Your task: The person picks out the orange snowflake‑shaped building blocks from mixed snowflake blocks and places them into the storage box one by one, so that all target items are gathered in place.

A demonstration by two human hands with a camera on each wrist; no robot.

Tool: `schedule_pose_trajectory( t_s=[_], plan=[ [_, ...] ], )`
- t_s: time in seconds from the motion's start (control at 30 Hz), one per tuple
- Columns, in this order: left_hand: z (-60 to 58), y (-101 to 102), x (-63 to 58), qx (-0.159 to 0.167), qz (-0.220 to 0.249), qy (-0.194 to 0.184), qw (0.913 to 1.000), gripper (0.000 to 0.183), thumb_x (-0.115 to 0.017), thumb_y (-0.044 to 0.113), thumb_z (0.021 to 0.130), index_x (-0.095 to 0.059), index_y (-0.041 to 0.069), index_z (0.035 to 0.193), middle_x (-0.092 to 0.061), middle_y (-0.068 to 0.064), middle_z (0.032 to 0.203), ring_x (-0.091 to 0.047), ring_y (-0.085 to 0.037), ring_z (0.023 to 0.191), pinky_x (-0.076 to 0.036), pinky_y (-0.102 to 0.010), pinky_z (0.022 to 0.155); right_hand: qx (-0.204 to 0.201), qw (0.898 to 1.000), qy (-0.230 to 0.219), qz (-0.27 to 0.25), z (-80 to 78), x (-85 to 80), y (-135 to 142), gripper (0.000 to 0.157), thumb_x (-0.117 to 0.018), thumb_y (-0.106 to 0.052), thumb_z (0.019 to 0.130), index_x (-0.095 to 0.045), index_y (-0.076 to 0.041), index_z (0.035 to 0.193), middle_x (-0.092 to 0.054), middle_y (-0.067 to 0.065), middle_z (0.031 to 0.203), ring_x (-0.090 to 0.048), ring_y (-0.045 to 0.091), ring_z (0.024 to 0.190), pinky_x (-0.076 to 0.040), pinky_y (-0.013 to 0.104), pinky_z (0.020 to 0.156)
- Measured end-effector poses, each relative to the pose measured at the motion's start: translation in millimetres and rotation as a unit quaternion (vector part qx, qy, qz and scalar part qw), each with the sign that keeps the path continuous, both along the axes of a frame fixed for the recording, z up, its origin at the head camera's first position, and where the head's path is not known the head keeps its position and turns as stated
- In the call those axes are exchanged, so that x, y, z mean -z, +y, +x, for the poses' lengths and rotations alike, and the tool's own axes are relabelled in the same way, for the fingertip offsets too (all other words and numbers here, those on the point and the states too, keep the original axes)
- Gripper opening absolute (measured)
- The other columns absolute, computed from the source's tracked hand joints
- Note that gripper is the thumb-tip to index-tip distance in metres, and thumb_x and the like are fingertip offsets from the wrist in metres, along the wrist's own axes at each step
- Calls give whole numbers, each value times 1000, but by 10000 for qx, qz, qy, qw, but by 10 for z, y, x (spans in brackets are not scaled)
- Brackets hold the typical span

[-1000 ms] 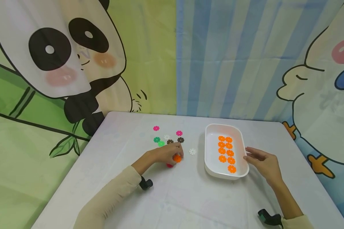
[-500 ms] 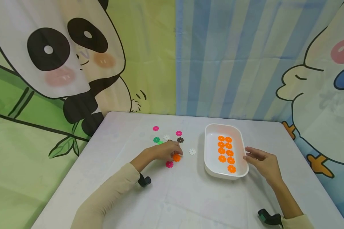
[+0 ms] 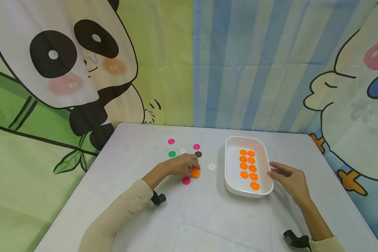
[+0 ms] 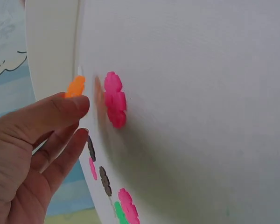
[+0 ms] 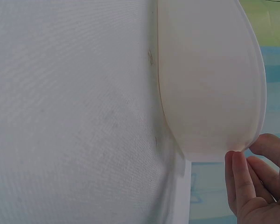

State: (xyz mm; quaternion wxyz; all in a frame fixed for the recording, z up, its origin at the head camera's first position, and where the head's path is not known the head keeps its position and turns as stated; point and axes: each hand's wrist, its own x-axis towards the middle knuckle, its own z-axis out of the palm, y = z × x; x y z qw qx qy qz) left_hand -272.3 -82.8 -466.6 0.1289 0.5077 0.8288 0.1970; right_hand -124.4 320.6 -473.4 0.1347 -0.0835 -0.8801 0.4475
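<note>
An orange flower-shaped disc (image 3: pixel 196 173) is pinched between the thumb and finger of my left hand (image 3: pixel 182 165), just above the table. In the left wrist view the same orange disc (image 4: pixel 75 87) sticks out past the thumb tip. Close by on the table lies a pink flower disc (image 3: pixel 186 181). At the right, my right hand (image 3: pixel 288 178) holds the near-right edge of a white tray (image 3: pixel 231 189), thumb and fingertips at its rim. Two columns of orange flower discs (image 3: pixel 252 168) lie inside it. The right wrist view shows the fingertips (image 5: pixel 239 161) against the tray's outer wall.
Behind the left hand lie two pink discs (image 3: pixel 196 146), green discs (image 3: pixel 172 154), a dark brown disc (image 3: pixel 198 154) and white ones, one white disc (image 3: pixel 211 167) nearer the tray. A printed cloth hangs behind the table (image 3: pixel 208 224).
The left hand has shifted slightly, and the pink disc beneath it shows more fully. The orange disc stays in its fingers. My right hand and the tray have not moved.
</note>
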Motion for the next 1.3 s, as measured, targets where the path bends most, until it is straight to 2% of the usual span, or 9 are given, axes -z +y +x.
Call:
schedule_pose_trajectory(
  t_s=[0.17, 0.3, 0.57, 0.77, 0.9, 0.97, 1.07, 1.2, 1.3],
  plan=[
    [-8, 46, -10, 90, 551, -131, 9984, 29, -80, 18, 82, -73, 13, 110, -59, 5, 98, -61, -5, 88, -51, -17, 79, 8, 10000, -13, 24, 2, -9, -8, 52, -73, -37, 87, -64, -5, 128, -66, 17, 120, -55, -14, 87, -47, 8, 73],
    [15, 123, -13, 22, 1049, -255, 9942, 27, -77, 15, 83, -72, 12, 110, -59, 5, 99, -61, -3, 88, -51, -16, 79, 24, 10000, -31, 45, 4, -14, -12, 52, -74, -37, 87, -64, -5, 128, -66, 16, 120, -54, -14, 87, -47, 7, 73],
    [113, 372, -11, -263, 1939, -786, 9775, 28, -79, 13, 82, -72, 11, 109, -61, 4, 103, -62, -6, 92, -53, -18, 79, 35, 10000, -18, 16, 9, 1, -9, 52, -74, -36, 87, -64, -5, 128, -66, 17, 121, -55, -14, 87, -47, 8, 73],
    [173, 596, -60, -259, 2482, -896, 9642, 31, -80, 11, 81, -72, 9, 111, -62, 2, 103, -62, -7, 95, -53, -19, 79, 24, 10000, 15, 18, 1, -3, -11, 52, -74, -37, 87, -64, -5, 127, -65, 17, 121, -55, -13, 87, -47, 8, 73],
    [204, 767, -78, -202, 2634, -938, 9599, 31, -81, 9, 80, -72, 8, 109, -62, 2, 102, -63, -9, 93, -53, -20, 80, 23, 10000, -18, 9, -2, 5, -3, 53, -74, -37, 87, -64, -5, 128, -65, 16, 123, -55, -13, 88, -47, 8, 73],
    [217, 858, -83, -167, 2638, -936, 9599, 31, -81, 8, 79, -72, 7, 108, -61, 1, 101, -63, -9, 92, -53, -19, 80, 14, 10000, -24, 8, -2, 8, 1, 54, -74, -38, 87, -64, -5, 128, -65, 16, 123, -55, -13, 88, -47, 8, 74],
    [233, 998, -85, -158, 2478, -883, 9647, 31, -81, 9, 79, -72, 7, 108, -61, 1, 101, -63, -7, 92, -52, -17, 80, -3, 10000, -15, 5, -4, 3, 4, 54, -73, -38, 87, -64, -5, 129, -65, 16, 123, -55, -13, 89, -47, 8, 74],
    [245, 1176, -66, -50, 2239, -631, 9725, 31, -81, 12, 80, -72, 6, 109, -61, 1, 101, -63, -5, 90, -50, -13, 79, -6, 10000, -19, -12, -9, -11, 4, 54, -73, -38, 87, -63, -5, 129, -65, 16, 123, -55, -13, 89, -47, 8, 74],
    [263, 1290, -62, 141, 2152, -457, 9754, 32, -81, 12, 80, -71, 4, 110, -62, -1, 101, -63, -5, 89, -49, -11, 79, 16, 10000, -56, -27, -8, -15, 2, 54, -73, -38, 87, -63, -5, 129, -65, 16, 122, -55, -12, 88, -47, 8, 73]
  ],
)
